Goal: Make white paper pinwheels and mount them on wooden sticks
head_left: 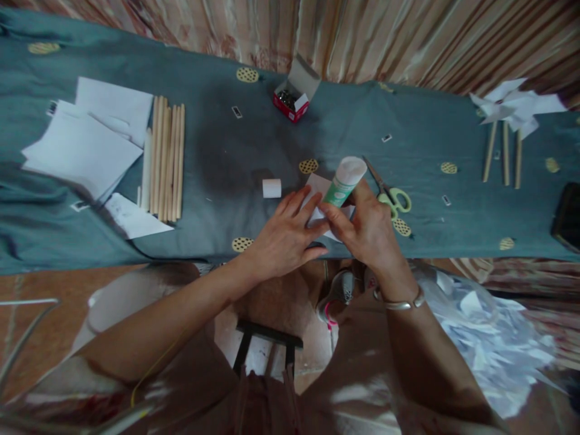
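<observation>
My right hand (369, 226) is closed around a green and white glue stick (345, 181), its lower end tilted down onto a small white sheet of paper (319, 183). Flat on the same paper lies my left hand (287, 232), fingers stretched out and a little apart. Most of the sheet is hidden beneath both hands. Left of the paper rests a white cap (272, 188). Scissors (389, 193) with light green handles lie just beyond my right hand.
White paper sheets (86, 148) and a row of wooden sticks (168, 160) occupy the left side. A small red box (292, 103) of metal pieces stands open at the back. Paper pinwheels (514, 109) lie at the far right. Below, a bag of paper scraps (489, 344) sits beside my leg.
</observation>
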Demonstrator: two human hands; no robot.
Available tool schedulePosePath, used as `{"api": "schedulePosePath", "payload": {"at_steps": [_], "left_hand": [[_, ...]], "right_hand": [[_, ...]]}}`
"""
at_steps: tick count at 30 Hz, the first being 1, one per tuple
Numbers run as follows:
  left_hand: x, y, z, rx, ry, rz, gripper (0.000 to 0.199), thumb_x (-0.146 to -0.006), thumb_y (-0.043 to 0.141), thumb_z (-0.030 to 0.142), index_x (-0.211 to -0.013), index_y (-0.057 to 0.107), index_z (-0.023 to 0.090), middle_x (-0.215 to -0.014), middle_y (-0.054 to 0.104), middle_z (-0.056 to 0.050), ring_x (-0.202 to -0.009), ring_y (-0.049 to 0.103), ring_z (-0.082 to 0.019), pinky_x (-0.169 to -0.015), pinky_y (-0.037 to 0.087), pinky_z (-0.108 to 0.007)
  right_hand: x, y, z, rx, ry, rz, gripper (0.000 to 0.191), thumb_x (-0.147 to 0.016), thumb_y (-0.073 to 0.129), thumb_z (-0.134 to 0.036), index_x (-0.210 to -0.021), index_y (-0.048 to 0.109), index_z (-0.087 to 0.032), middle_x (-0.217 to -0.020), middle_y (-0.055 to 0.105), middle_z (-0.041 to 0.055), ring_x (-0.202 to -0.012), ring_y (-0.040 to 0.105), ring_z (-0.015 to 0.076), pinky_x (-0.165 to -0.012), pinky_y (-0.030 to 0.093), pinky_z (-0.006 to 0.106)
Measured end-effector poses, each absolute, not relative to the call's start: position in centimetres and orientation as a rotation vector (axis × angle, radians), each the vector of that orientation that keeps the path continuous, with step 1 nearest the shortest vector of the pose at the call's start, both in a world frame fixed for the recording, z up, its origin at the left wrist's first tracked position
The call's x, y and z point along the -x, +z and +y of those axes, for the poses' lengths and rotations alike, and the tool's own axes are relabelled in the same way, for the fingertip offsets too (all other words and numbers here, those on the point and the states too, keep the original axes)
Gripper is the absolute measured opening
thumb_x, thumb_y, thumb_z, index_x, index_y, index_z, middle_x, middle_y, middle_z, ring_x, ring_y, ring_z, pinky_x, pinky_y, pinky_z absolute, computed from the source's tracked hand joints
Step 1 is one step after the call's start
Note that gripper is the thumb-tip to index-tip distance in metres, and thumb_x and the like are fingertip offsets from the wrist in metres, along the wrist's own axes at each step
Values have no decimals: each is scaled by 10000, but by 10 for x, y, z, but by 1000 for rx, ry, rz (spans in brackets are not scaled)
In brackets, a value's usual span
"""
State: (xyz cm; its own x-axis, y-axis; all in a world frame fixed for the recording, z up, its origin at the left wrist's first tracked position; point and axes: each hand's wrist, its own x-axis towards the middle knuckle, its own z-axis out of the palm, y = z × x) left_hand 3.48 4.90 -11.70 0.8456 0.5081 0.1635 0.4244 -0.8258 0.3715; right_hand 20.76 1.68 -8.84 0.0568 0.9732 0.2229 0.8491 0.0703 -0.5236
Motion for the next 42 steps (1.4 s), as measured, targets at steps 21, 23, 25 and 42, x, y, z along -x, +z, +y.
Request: {"api": "schedulePosePath", "payload": {"at_steps": [21,23,25,42], "left_hand": [[-34,-119,49,-2713,349,687,533,-847,617,527,-1293,549,243,-1543,337,-141,-1448,228,-407,-1134,258,-627],[-33,-119,49,-2706,356,687,529,-855,605,530,-1297,545,247,-1549,330,-136,-1453,222,-399,-1136,253,-628],[-33,-120,48,-2705,364,686,529,-856,599,537,-1298,544,251,-1553,327,-130,-1454,218,-396,-1137,251,-627],[-34,-119,47,-2679,374,694,528,-854,613,518,-1308,542,259,-1549,334,-130,-1449,229,-400,-1138,244,-626]], "right_hand": [[-216,-92,8,1788,339,-1779,325,-877,557,-539,-965,538,-227,-822,638,54,-787,632,254,-719,516,396],[-217,-92,7,1785,336,-1776,344,-878,552,-551,-970,535,-220,-825,639,55,-777,627,248,-715,516,396],[-218,-93,6,1776,337,-1777,346,-881,550,-551,-969,535,-216,-832,641,57,-774,622,242,-716,514,395],[-221,-96,3,1776,367,-1690,338,-862,583,-544,-953,547,-220,-800,655,46,-732,617,231,-668,500,378]]}}
